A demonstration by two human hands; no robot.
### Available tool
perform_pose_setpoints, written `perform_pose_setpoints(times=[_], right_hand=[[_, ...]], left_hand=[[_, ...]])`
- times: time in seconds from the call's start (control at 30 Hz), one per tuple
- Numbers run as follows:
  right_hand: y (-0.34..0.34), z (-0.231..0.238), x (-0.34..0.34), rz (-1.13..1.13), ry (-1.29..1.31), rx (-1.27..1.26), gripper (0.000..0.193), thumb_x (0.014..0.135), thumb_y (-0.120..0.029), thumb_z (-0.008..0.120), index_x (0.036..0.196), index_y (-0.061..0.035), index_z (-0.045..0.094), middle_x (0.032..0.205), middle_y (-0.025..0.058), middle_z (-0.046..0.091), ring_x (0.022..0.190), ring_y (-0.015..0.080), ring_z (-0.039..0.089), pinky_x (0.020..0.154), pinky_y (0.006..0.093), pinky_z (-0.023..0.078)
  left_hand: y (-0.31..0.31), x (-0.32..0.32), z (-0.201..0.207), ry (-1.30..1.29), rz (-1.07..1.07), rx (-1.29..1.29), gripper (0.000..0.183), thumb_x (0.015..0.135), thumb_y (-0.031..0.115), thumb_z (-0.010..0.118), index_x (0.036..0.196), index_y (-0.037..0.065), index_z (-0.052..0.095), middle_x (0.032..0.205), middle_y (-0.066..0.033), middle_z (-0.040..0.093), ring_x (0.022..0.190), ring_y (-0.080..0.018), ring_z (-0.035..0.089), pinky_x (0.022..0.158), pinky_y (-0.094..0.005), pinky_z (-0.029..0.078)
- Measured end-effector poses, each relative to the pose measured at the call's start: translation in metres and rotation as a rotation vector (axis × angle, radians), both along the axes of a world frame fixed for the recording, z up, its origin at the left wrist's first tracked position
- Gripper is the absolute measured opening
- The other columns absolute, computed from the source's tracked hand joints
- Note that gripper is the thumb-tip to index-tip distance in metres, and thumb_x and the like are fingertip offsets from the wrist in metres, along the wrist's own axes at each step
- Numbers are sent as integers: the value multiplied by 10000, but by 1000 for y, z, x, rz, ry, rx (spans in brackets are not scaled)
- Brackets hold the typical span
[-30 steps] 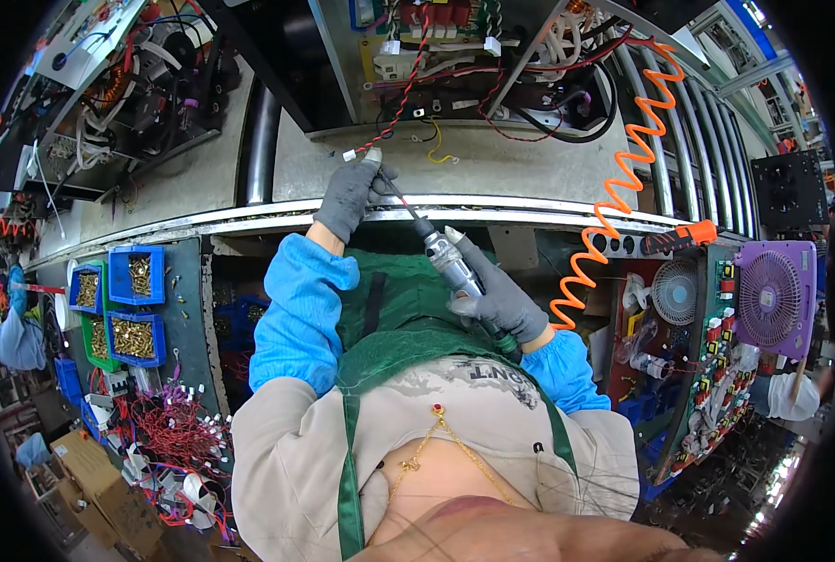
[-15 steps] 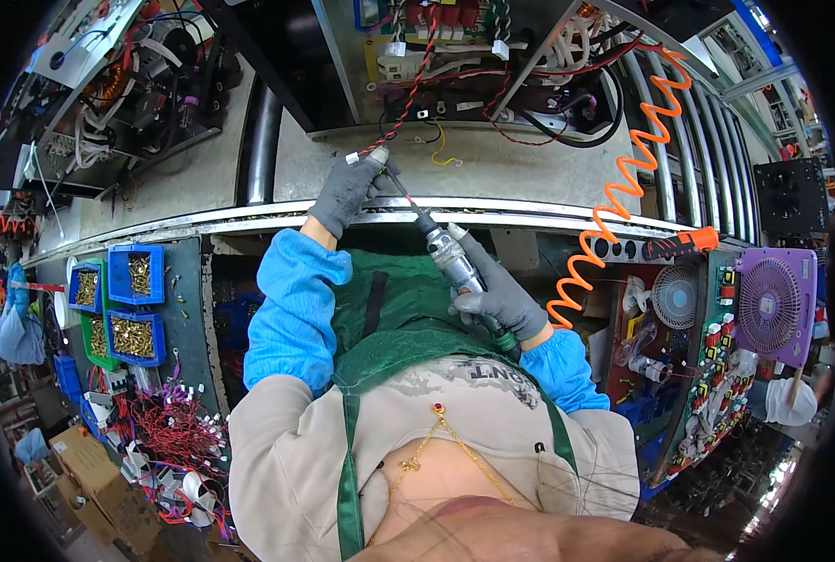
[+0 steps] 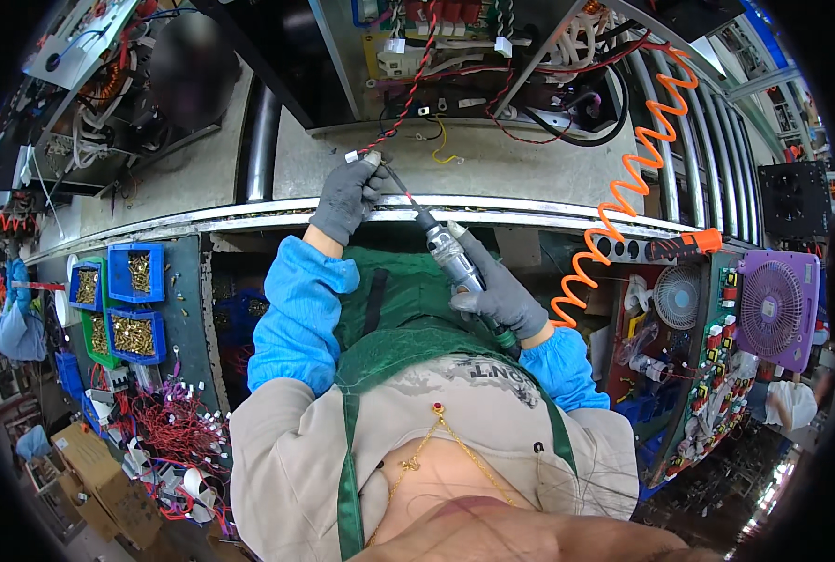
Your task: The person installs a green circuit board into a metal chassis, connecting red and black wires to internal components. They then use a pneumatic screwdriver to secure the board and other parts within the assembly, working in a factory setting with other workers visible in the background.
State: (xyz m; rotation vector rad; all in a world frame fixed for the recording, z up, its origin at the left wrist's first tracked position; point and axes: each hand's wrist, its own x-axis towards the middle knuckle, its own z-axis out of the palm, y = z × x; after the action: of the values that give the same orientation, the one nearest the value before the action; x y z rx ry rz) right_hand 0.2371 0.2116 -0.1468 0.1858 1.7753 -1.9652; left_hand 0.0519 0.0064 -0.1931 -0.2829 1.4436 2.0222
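Note:
My right hand [image 3: 502, 295], in a grey glove, is wrapped round a power screwdriver [image 3: 453, 260] with a silver body and a green lower end. Its long thin bit [image 3: 399, 183] points up and to the left. At the bit's tip are the pinched fingers of my left hand [image 3: 344, 201], also gloved in grey; whatever they hold is too small to make out. Right beside those fingertips hangs a red-and-black twisted wire [image 3: 406, 110] with a white connector [image 3: 352, 156]. Its upper part runs into an open metal cabinet [image 3: 342, 56] full of wiring.
Blue bins [image 3: 136, 273] of brass-coloured screws stand at the left, above a heap of red wires [image 3: 178, 421]. An orange coiled hose [image 3: 614, 211] crosses the right side, near an orange-and-black tool [image 3: 685, 244]. Metal rollers [image 3: 689, 159] and a purple fan [image 3: 775, 304] lie beyond.
My left hand has shifted slightly to the right, its fingers still pinched at the bit's tip. The screwdriver in my right hand has hardly moved.

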Motion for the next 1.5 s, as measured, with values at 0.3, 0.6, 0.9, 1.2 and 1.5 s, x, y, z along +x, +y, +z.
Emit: perform_pose_setpoints(times=[0.3, 0.6, 0.9, 1.2, 1.5], right_hand=[[2, 8, 1, -63, -201, -422, 932, 684, -78, 617, 1489, -215, 167, 939, 69, 538, 596, 108, 533, 520, 252, 455], [0, 6, -2, -33, -187, -336, 989, 640, -94, 645, 1489, -216, 152, 820, 59, 531, 589, 133, 579, 516, 250, 480], [2, -28, -1, 67, 201, 169, 990, 644, -120, 644, 1491, -217, 143, 878, 60, 524, 616, 130, 567, 525, 256, 473], [0, -22, -3, 3, 75, 14, 924, 670, -105, 635, 1479, -212, 202, 718, 49, 535, 532, 122, 527, 515, 258, 441], [8, 15, -13, -98, -123, -104, 1008, 612, -158, 662, 1488, -216, 167, 714, 45, 528, 551, 125, 555, 511, 251, 468]], left_hand=[[-1, 1, 1, 257, -47, -191, 231, 929, 253, 557, 932, 43, 654, 668, 43, 552, 495, -13, 424, 448, -149, 330], [-4, -4, -2, 204, -53, -192, 221, 915, 228, 564, 923, 26, 655, 635, 28, 562, 494, -23, 448, 429, -168, 343], [-5, -11, 2, 187, -168, -258, 227, 900, 200, 575, 959, -8, 647, 676, -17, 611, 498, -41, 491, 432, -171, 367], [-8, -15, 2, 164, -192, -274, 252, 892, 240, 581, 955, 10, 664, 699, -34, 627, 536, -49, 506, 479, -189, 396], [0, -34, -33, 1305, 86, -953, 249, 751, 160, 613, 989, 130, 677, 864, -122, 639, 799, -316, 610, 688, -391, 495]])
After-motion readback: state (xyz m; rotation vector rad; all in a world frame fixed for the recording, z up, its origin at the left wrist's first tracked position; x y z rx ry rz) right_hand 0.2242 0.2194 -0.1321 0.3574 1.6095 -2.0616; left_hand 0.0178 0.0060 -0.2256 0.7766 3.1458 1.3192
